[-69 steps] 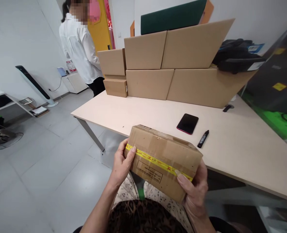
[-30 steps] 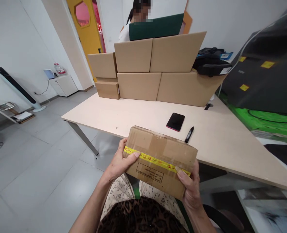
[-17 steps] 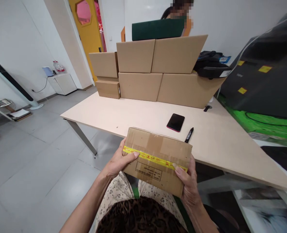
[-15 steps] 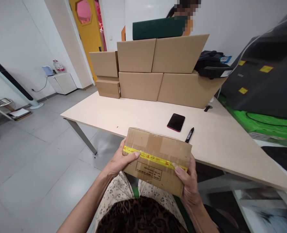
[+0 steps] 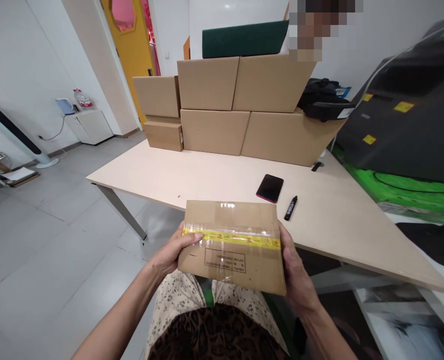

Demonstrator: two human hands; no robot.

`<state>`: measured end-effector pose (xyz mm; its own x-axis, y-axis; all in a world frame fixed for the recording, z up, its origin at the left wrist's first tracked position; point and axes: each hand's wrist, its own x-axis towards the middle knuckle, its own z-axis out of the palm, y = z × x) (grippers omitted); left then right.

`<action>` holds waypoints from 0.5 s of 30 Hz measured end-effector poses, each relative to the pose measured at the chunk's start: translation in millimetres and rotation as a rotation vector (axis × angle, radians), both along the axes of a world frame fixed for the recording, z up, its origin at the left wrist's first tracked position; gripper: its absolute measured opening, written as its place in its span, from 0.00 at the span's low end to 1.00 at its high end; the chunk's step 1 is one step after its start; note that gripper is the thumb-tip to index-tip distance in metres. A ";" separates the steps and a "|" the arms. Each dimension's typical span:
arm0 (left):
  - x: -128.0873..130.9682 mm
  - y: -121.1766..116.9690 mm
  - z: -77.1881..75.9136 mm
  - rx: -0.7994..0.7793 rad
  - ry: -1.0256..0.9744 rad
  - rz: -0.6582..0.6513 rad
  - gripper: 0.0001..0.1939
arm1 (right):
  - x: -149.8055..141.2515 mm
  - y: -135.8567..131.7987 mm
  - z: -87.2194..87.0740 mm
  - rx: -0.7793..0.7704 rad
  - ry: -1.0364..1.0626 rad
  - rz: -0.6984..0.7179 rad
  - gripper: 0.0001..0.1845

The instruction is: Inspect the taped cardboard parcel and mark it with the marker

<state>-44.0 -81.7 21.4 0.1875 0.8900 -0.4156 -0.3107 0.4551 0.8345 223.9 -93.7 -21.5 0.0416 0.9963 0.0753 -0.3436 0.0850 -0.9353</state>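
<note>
Between my two hands is a small brown cardboard box (image 5: pixel 231 250), raised over my lap at the table's near edge. Yellow tape with red print runs across its upper face, and clear tape shines on it. A printed rectangle shows below the tape. My left hand (image 5: pixel 175 250) grips the left end, its thumb lying on the yellow tape. At the right end my right hand (image 5: pixel 295 267) holds the side; most of its fingers are hidden beneath or behind the box. Just beyond it on the table lie a dark phone (image 5: pixel 270 188) and a black marker (image 5: pixel 291 208).
Large cardboard boxes (image 5: pixel 214 132) are stacked along the table's (image 5: pixel 162 172) back edge, with a dark green box (image 5: pixel 244 40) on top. A person (image 5: pixel 319 25) is behind them. A black bag (image 5: pixel 325 100) rests at right, near a large dark case (image 5: pixel 405 120).
The cardboard box has turned and tilted, so its far edge looks more level. My right thumb has left the yellow tape and moved to the side. The person behind has shifted right.
</note>
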 end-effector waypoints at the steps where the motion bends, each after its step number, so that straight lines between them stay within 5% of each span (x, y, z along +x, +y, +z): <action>1: -3.8 -0.2 2.5 -0.023 -0.031 -0.003 0.42 | 7.7 4.0 -2.9 0.059 -0.063 0.002 0.31; 4: -15.5 -3.2 7.5 -0.093 -0.094 -0.017 0.36 | 32.8 15.9 -8.5 0.356 -0.479 -0.076 0.25; 8: -23.6 -10.3 4.5 -0.203 -0.109 -0.054 0.29 | 48.3 22.8 -4.3 0.920 -1.062 -0.041 0.49; 11: -24.0 -14.8 0.3 -0.270 -0.133 -0.086 0.27 | 42.9 19.7 4.9 1.178 -1.151 0.067 0.58; 15: -26.2 -18.5 -3.2 -0.378 -0.154 -0.147 0.30 | 37.4 11.0 19.0 1.322 -1.117 0.140 0.59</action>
